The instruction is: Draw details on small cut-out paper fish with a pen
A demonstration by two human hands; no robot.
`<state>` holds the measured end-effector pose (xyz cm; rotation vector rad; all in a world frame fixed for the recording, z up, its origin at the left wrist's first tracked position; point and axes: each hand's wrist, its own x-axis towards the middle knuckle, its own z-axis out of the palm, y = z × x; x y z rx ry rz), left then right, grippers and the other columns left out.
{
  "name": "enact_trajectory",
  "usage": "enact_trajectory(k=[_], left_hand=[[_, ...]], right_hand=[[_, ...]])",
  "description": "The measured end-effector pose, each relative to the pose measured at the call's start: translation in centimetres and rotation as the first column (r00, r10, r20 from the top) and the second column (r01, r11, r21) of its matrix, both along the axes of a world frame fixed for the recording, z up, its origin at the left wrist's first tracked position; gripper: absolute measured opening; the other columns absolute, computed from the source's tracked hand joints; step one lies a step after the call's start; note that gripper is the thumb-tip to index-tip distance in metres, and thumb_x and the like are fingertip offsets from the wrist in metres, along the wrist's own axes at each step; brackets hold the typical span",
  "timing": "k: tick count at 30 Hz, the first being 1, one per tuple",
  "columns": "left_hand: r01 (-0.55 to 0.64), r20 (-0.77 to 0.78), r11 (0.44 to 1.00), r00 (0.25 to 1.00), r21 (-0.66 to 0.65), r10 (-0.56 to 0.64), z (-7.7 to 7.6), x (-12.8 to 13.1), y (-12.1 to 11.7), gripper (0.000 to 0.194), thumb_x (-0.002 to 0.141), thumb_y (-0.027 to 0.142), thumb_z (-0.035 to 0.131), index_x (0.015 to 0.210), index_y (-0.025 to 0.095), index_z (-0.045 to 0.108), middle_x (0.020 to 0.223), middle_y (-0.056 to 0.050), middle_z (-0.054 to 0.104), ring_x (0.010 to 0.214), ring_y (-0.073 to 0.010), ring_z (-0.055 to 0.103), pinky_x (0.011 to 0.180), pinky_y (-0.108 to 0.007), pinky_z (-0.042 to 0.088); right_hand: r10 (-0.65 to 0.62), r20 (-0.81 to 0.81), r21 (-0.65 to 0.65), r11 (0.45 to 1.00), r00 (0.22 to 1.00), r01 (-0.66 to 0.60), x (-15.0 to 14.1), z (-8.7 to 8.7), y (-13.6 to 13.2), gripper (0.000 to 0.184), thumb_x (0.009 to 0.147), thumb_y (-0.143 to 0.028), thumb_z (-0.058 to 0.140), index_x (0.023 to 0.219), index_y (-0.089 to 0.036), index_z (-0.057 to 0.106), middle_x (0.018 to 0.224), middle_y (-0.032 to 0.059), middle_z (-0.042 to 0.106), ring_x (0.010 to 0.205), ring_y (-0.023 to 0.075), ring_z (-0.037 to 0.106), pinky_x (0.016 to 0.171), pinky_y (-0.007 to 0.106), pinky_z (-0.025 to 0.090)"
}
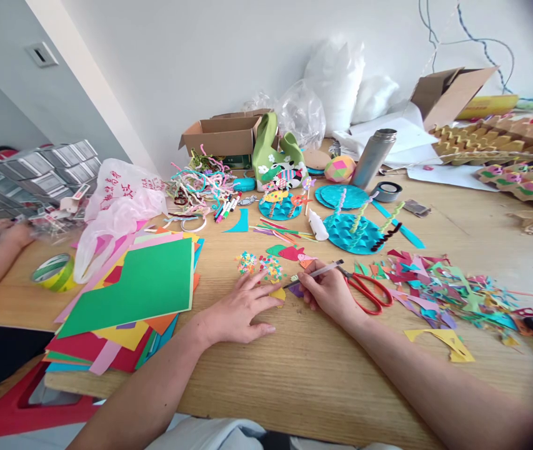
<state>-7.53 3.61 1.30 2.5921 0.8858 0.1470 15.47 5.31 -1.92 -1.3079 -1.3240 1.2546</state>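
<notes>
My left hand (245, 307) lies on the table with its fingers apart, the fingertips on a small yellow paper cutout (278, 295). In my right hand (327, 290) a pen (329, 267) is gripped, its tip pointing left near the yellow piece. A purple paper piece (295, 290) shows partly under that hand. Just beyond my hands lie paper fish (290, 252) in red, green and pink, and small heaps of coloured confetti (270, 267). Red-handled scissors (370, 292) rest beside my right wrist, their blades partly hidden.
A stack of coloured paper (139, 287) stands left, beside yellow-green tape (53, 272) and another person's hands (13, 236). Paper scraps (453, 290) spread right. Farther back are blue-painted craft discs (350, 234), a white glue bottle (317, 225), pipe cleaners (205, 184) and a metal flask (375, 159).
</notes>
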Motion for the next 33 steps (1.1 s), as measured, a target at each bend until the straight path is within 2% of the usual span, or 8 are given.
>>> enact_trajectory(k=[7, 33], left_hand=[[-0.005, 0.001, 1.0, 1.0, -0.007, 0.005, 0.03, 0.04, 0.04, 0.052, 0.085, 0.035, 0.071, 0.134, 0.025, 0.058, 0.154, -0.005, 0.042, 0.149, -0.0344, 0.017, 0.121, -0.057, 0.016], [-0.003, 0.004, 1.0, 1.0, 0.002, 0.003, 0.03, -0.08, -0.04, 0.052, 0.085, 0.035, 0.071, 0.135, 0.027, 0.057, 0.155, -0.004, 0.041, 0.15, -0.0342, 0.015, 0.121, -0.059, 0.015]], right_hand=[[0.001, -0.008, 0.003, 1.0, 1.0, -0.001, 0.05, -0.3, 0.04, 0.034, 0.078, -0.05, 0.068, 0.071, -0.024, 0.047, 0.047, -0.0042, 0.057, 0.032, 0.0111, 0.048, 0.029, 0.021, 0.037], [-0.004, -0.013, -0.008, 1.0, 1.0, 0.004, -0.11, 0.33, -0.09, 0.032, 0.076, -0.047, 0.067, 0.069, -0.024, 0.046, 0.045, -0.0038, 0.057, 0.03, 0.0106, 0.047, 0.029, 0.02, 0.035]])
